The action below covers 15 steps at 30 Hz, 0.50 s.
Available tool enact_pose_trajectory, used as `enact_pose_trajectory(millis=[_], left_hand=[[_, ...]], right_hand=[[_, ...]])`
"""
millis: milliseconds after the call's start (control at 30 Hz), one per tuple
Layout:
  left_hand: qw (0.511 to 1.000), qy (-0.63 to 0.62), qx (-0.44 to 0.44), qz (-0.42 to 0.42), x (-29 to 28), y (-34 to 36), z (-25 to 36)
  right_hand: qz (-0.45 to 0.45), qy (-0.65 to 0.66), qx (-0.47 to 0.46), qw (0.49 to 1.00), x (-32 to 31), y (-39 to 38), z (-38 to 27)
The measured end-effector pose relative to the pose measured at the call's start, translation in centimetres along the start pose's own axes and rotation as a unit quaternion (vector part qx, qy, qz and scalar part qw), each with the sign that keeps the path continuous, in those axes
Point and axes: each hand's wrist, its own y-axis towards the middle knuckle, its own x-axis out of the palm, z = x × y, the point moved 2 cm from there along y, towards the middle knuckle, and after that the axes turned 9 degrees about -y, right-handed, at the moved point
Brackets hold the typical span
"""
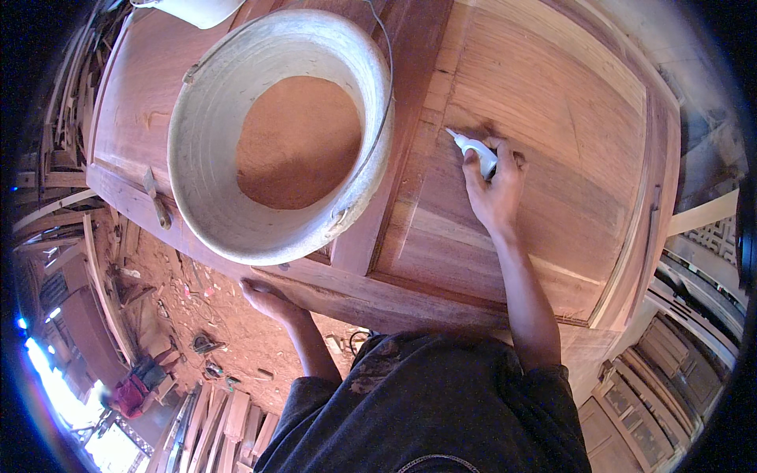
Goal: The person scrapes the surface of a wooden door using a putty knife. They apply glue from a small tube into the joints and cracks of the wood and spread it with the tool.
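Observation:
My right hand [500, 189] is closed around a small white glue bottle [478, 156] with a thin pointed nozzle. The bottle is tilted, and its tip points up and left, over a joint line in the wooden door panel [552, 142]. Dark smudges mark the wood just beyond the tip. At the near edge of the door, my left hand [272, 303] rests beside the rail below the bucket; its fingers show too poorly to make out their pose. A large pale bucket [201, 165] with a wire handle stands on the door, with reddish-brown sawdust [300, 142] inside.
A putty knife [156, 199] lies on the door left of the bucket. A white container [197, 9] stands at the far edge. Sawdust and scraps cover the floor [236, 339]. Timber pieces [225, 426] and door frames [646, 394] are stacked around. A person in red [132, 394] is at lower left.

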Motion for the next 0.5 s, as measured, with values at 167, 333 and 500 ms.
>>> enact_pose_trajectory(millis=[167,333,500], left_hand=[[1.0,0.002,-0.012,-0.006,0.2,-0.2,0.3],[1.0,0.007,0.001,0.004,0.7,-0.6,0.5],[1.0,0.01,0.001,0.012,1.0,-1.2,0.9]], right_hand=[[-0.006,0.007,0.014,1.0,-0.2,0.0,-0.2],[-0.004,-0.012,0.002,1.0,-0.1,0.0,-0.1],[0.004,0.007,-0.003,1.0,0.2,0.0,0.3]])
